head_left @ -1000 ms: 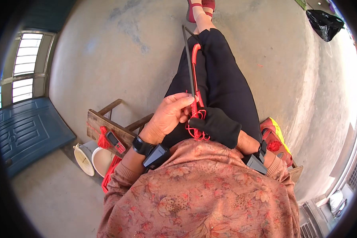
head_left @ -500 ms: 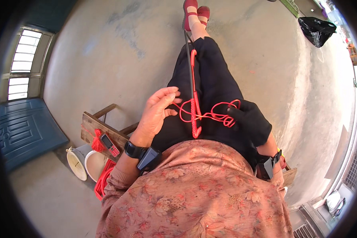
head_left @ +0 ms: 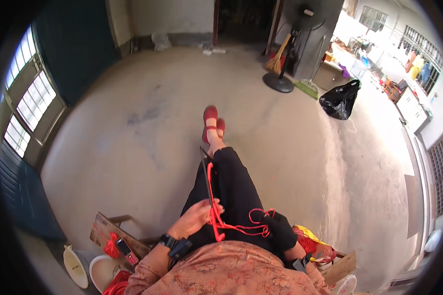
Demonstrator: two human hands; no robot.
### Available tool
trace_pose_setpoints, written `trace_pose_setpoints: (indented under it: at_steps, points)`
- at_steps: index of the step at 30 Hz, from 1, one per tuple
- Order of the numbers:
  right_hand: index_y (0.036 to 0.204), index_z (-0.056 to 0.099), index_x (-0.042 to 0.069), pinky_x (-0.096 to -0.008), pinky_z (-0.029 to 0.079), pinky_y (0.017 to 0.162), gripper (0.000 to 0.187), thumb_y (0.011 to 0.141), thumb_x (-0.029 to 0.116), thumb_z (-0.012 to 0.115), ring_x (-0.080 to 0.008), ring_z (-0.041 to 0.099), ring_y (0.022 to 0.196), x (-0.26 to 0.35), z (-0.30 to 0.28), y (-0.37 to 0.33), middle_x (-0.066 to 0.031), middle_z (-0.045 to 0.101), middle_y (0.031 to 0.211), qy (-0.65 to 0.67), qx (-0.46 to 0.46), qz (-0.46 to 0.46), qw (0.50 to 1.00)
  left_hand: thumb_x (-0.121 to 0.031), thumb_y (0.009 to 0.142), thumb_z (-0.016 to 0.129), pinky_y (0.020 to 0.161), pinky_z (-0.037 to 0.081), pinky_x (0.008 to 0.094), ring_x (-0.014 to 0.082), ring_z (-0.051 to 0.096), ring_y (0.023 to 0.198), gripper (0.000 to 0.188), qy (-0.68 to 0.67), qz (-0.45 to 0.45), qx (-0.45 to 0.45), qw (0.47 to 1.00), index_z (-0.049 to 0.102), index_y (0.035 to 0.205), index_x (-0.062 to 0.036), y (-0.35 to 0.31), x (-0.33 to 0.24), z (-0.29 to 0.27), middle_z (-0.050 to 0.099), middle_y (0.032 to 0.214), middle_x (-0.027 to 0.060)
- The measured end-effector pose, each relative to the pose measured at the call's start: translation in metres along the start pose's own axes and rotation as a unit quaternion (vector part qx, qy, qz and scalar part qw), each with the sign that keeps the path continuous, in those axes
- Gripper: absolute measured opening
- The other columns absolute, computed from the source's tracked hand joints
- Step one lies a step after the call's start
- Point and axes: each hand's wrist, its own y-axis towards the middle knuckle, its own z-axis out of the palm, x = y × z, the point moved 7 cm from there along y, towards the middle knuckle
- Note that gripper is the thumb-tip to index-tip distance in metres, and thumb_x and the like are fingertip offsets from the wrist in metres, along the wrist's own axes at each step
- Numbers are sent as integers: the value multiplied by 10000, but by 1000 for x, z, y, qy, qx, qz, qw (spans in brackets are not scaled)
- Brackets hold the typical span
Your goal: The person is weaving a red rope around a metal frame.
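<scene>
Grey floor (head_left: 108,142) beyond. Left hand (head_left: 196,219) curled around rod (head_left: 205,172), seemingly steadying it above the legs (head_left: 238,189); gloved right hand (head_left: 281,232) closed on cord (head_left: 241,227), likely to control slack.

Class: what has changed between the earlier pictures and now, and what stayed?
The left hand, off the frame half a second ago, is back on it. The gloved right hand moved right from the frame, still holding red cord. The view tilted up, revealing a fan. The phone stays on the bench.
</scene>
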Motion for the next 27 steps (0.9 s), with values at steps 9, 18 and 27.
trace_pose_setpoints:
  at_steps: [9,18,27]
  points:
    - [932,650,50,-218,441,487,140,951,185,620,-73,561,544,18,-30,-56,1,608,664,53,-69,-62,994,-58,854,719,1037,447,354,208,612,1118,409,102,68,96,988,592,1237,7,-37,-20,43,665,1111,76]
    - [904,646,60,-226,445,465,122,930,179,642,-79,566,522,0,-71,-68,3,600,644,121,-166,-93,974,23,821,743,841,502,245,85,626,928,273,412,115,54,902,677,1085,1,-58,-54,112,695,1017,34]
    - [890,667,65,-240,445,503,132,926,192,655,-73,558,541,-11,-77,-47,6,620,691,127,-175,-156,964,-199,920,705,446,415,230,66,518,508,248,375,122,-165,904,618,795,-4,-54,-59,112,629,699,34]
